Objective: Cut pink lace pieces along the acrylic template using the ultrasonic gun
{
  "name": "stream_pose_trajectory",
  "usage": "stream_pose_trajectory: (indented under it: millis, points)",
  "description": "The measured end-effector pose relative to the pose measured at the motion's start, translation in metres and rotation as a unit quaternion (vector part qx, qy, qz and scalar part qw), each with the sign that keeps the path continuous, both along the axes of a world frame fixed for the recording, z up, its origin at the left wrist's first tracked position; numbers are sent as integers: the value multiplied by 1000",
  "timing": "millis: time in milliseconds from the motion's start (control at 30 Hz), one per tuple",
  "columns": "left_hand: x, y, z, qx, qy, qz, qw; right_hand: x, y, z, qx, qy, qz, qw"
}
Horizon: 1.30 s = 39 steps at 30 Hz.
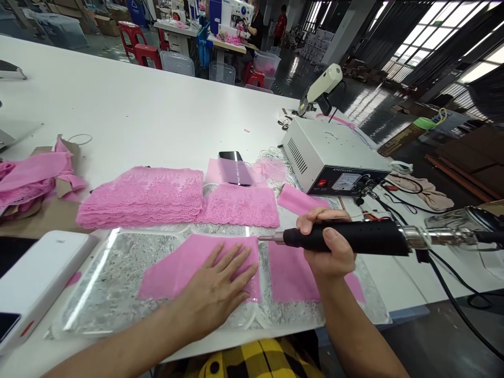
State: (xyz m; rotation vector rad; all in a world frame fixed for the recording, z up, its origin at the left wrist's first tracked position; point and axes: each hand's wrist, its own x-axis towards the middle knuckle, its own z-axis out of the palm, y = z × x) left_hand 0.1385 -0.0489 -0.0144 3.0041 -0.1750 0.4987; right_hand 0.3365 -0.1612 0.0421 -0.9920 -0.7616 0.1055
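Pressing left hand (214, 294) flat, fingers spread, on pink cloth (185, 270) | right hand (328, 244) clamped on cutter (354, 237) | tip at cloth edge

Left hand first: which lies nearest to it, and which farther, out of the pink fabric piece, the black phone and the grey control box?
1. Pink fabric piece: under the left hand, which lies flat on it.
2. Black phone: behind, past the lace stacks.
3. Grey control box: farthest, back right.
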Motion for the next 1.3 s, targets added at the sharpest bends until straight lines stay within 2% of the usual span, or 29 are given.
stream_pose_trajectory:
  millis: [200,333,533,1067,1300]
  points:
    - [-11,-17,12,-35,-34,-45,998,-1,-13,3,-6,5,61,998]
    - [-15,-23,10,-57,-57,-56,995,-4,-15,2,-11,8,89,996]
    - [-15,-23,8,-68,-65,-65,993,-5,-13,1,-13,11,94,995]
    - [-15,-24,4,-55,-61,-79,993,-5,-16,4,-20,8,113,993]
    - [-17,-25,7,-58,-55,-91,993,-10,-25,12,-31,23,187,982]
